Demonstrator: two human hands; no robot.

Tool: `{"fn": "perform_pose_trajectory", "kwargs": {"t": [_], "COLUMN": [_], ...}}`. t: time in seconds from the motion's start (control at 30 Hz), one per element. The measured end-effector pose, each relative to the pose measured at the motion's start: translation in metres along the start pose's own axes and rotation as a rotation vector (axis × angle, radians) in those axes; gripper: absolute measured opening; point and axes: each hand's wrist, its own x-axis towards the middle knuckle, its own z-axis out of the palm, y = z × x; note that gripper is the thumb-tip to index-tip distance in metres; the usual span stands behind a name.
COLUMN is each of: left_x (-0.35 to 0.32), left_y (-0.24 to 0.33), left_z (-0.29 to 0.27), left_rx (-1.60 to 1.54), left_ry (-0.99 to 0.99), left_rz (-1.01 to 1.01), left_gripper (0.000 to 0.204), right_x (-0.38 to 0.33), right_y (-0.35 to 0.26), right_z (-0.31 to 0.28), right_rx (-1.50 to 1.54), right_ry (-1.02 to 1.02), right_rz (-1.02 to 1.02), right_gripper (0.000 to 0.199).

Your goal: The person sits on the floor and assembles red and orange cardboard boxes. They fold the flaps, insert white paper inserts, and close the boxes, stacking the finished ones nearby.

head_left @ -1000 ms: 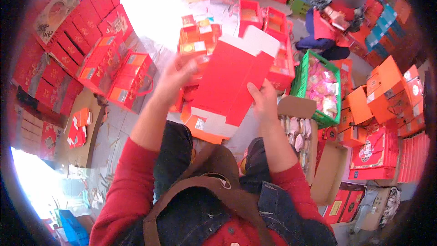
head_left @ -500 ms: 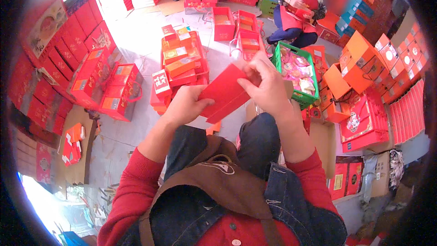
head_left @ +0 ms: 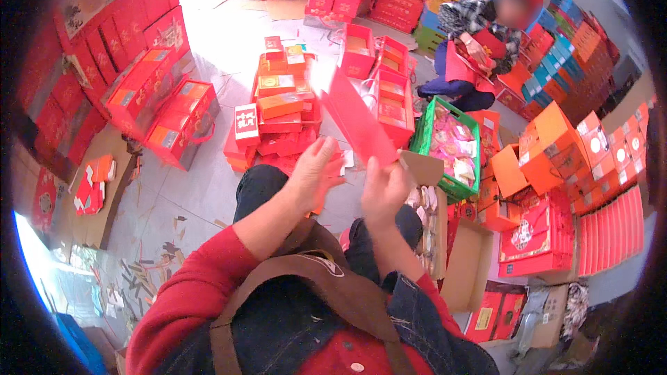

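A red carton [head_left: 356, 117], long and narrow and a little blurred, stands tilted up to the left in front of me. My right hand [head_left: 386, 191] grips it by its lower end, thumb pressed on the front. Apart from the carton, my left hand [head_left: 314, 175] hovers to its lower left with the fingers stretched out and nothing held. Beyond the left hand is a pile of red and orange boxes [head_left: 281, 104]. Right of the carton sits a green crate [head_left: 417, 137] with pink and yellowish packets [head_left: 455, 140] inside.
Open red gift boxes [head_left: 393, 101] stand ahead. An open cardboard box [head_left: 467, 267] and stacked orange boxes [head_left: 549, 142] lie on my right. Red gift boxes [head_left: 182, 121] stand left, near a cardboard sheet [head_left: 114, 194]. A co-worker [head_left: 476, 48] crouches at the far right.
My left hand has let go of the carton and opened. My right hand has moved down and left, and the carton now tilts up to the left instead of right. The view has shifted slightly.
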Motion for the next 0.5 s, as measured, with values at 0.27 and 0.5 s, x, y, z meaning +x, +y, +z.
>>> {"fn": "perform_pose_trajectory", "kwargs": {"t": [0.27, 0.5], "left_x": [0.013, 0.003], "left_y": [-0.026, -0.016], "left_z": [0.008, 0.025], "left_rx": [0.058, 0.04], "left_ry": [0.076, -0.148], "left_rz": [0.013, 0.159], "left_gripper": [0.071, 0.053], "right_x": [-0.047, -0.06], "right_y": [-0.008, 0.005], "right_z": [-0.007, -0.007], "right_rx": [-0.003, 0.166], "right_ry": [-0.153, -0.417], "right_rz": [0.069, 0.119], "right_gripper": [0.016, 0.03]}}
